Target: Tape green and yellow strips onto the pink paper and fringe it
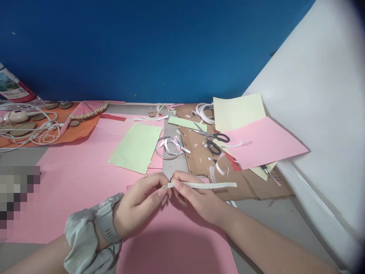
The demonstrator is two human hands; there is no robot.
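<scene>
Between my two hands is a narrow white strip (212, 185), perhaps paper or tape, its free end pointing right. My left hand (146, 198) pinches the strip's left end between thumb and finger. My right hand (194, 196) grips it just beside that, thumb on top, and the strip passes over the hand. Both hands are above a sheet of pink paper (176, 247). A clear ring-shaped roll of tape (168, 157) lies just beyond my fingers. The undersides of my fingers are partly hidden.
Black-handled scissors (209, 135) lie on brown cardboard (199, 163) among scraps. Pink paper (265, 142) and pale yellow paper (239, 112) sit at right, green paper (137, 148) at left. A pink paper fan (89, 110), white cable (48, 125) and bottle (17, 89) are far left.
</scene>
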